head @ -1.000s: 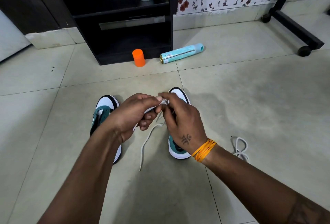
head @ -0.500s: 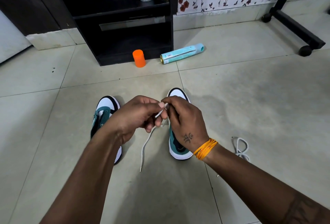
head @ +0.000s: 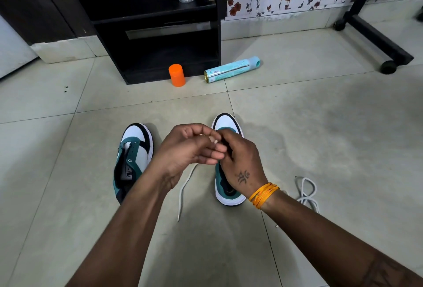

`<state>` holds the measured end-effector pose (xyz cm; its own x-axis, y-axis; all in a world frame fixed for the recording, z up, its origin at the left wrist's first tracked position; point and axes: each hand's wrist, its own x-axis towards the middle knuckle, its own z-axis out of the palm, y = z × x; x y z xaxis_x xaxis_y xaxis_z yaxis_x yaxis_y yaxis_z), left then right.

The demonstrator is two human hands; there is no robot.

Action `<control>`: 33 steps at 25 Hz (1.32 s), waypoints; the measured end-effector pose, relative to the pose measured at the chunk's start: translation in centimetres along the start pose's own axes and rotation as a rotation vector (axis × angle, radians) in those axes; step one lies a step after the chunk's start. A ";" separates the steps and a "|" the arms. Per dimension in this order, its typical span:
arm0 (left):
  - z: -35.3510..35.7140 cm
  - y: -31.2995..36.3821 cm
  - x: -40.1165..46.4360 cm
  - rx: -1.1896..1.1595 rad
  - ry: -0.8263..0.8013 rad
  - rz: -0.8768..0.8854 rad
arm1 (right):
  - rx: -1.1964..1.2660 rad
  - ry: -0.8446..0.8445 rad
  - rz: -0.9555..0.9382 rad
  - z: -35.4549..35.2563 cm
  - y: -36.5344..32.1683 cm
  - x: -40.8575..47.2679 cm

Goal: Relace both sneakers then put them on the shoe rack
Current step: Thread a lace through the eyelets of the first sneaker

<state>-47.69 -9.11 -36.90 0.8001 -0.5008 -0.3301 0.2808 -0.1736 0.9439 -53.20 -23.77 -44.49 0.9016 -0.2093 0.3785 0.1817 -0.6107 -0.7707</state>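
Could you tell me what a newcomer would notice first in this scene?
Two hands, left hand and right hand, meet at centre, pinching a white lace over the right sneaker. The unlaced left sneaker sits beside it; an orange bottle stands by the black shelf behind.

Both hands met over the right sneaker [head: 226, 126]: the left hand [head: 183, 149] and right hand [head: 242, 161] pinched a white lace [head: 185, 186] whose free end trailed onto the tiled floor [head: 320, 138]. The left sneaker [head: 134, 156] stood unlaced beside it; a second lace [head: 307, 191] lay coiled near the right wrist
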 end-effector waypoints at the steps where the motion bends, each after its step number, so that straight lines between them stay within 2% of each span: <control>1: 0.1 -0.3 0.2 -0.022 0.025 -0.003 | -0.001 -0.001 0.030 0.0 0.1 -0.1; 4: 0.5 -1.3 1.0 -0.022 0.148 0.011 | 0.017 0.043 0.125 -0.4 0.3 -0.7; 7: 0.7 -2.6 1.7 0.139 0.248 0.065 | 0.042 0.059 0.113 -0.9 0.4 -1.0; 11: 1.1 -3.5 2.2 0.415 0.230 0.109 | -0.001 0.069 -0.031 -1.8 1.3 -0.8; 15: 1.6 -4.0 2.8 0.362 0.154 0.073 | -0.017 0.042 -0.008 -2.0 2.1 -0.4; 17: 2.0 -4.5 3.3 0.396 0.198 0.100 | -0.013 0.063 0.030 -1.8 2.6 -0.5; 20: 3.0 -5.6 4.2 0.542 0.381 0.234 | -0.103 0.143 0.245 -1.5 3.6 -1.2; 22: 3.9 -6.4 4.8 0.671 0.457 0.326 | -0.200 0.032 0.384 -1.1 4.0 -2.0; 24: 4.7 -7.4 5.3 0.781 0.468 0.362 | -0.259 -0.046 0.403 -0.5 4.1 -2.4; 30: 3.9 -9.1 6.2 0.779 0.476 0.491 | -0.258 0.036 0.422 0.6 4.9 -2.6; 33: 3.1 -9.6 6.2 0.997 0.435 0.609 | -0.227 0.070 0.412 0.7 5.1 -3.0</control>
<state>-47.07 -13.16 -48.05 0.8214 -0.4363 0.3673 -0.5687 -0.6744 0.4708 -54.73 -25.67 -49.93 0.8507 -0.5150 0.1047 -0.2827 -0.6163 -0.7350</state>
